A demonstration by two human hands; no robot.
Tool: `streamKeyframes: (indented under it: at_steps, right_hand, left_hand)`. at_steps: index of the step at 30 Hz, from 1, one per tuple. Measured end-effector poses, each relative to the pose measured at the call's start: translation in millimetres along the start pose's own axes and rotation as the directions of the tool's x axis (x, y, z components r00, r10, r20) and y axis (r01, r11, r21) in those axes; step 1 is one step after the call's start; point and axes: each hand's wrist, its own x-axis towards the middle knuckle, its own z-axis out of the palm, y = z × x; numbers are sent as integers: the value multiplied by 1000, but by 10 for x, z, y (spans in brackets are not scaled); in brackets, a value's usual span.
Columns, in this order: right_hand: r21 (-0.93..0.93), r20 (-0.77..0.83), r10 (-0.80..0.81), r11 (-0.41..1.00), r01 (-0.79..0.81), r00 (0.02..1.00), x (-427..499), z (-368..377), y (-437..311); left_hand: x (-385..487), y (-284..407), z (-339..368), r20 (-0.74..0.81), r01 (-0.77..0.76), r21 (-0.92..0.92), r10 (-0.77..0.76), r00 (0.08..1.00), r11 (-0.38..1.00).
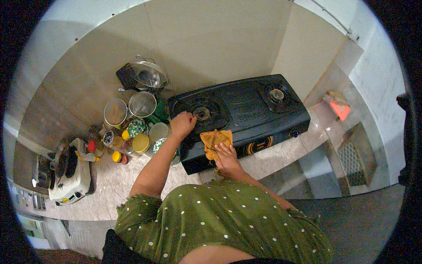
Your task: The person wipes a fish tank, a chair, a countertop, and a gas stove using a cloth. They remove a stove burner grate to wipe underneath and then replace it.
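Observation:
A black two-burner gas stove point(244, 112) stands on the counter in front of me, its burners bare of pan supports. My right hand point(226, 159) presses an orange cloth point(216, 140) against the stove's front edge, fingers spread over the fabric. Beside the left burner point(201, 113), my left hand point(183, 124) is curled with its fingers closed at the stove top. Nothing shows in that hand, though its palm side is hidden. The right burner point(276, 95) lies beyond both hands. A knob point(293, 132) sits at the right of the front panel.
Left of the stove crowd several jars, including one with a yellow lid point(140, 143), plus round sieves point(142, 104) and a wire strainer point(150, 75). A white appliance point(74, 180) with dark pans stands farther left. A pink-orange item point(340, 110) lies right of the stove.

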Motion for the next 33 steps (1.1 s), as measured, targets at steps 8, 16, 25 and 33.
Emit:
streamKeyframes:
  at_steps: [8, 16, 25, 33]
  right_hand:
    - [-2, 15, -27, 1000, 27, 1000, 12, 7, 16]
    - [34, -7, -19, 999, 20, 1000, 17, -10, -13]
    - [-54, -69, 97, 993, -101, 993, 117, -440, 49]
    - [-139, -145, 70, 986, -91, 987, 357, -471, 302]
  left_hand:
    - [314, -54, -318, -116, -70, 53, 75, 990, 996]
    - [60, -76, -481, -210, -164, -17, 157, 965, 986]
    - [-1310, -255, -733, -267, -170, -178, 119, 956, 969]
    - [-2162, -340, -873, -363, 2, -99, -38, 931, 995]
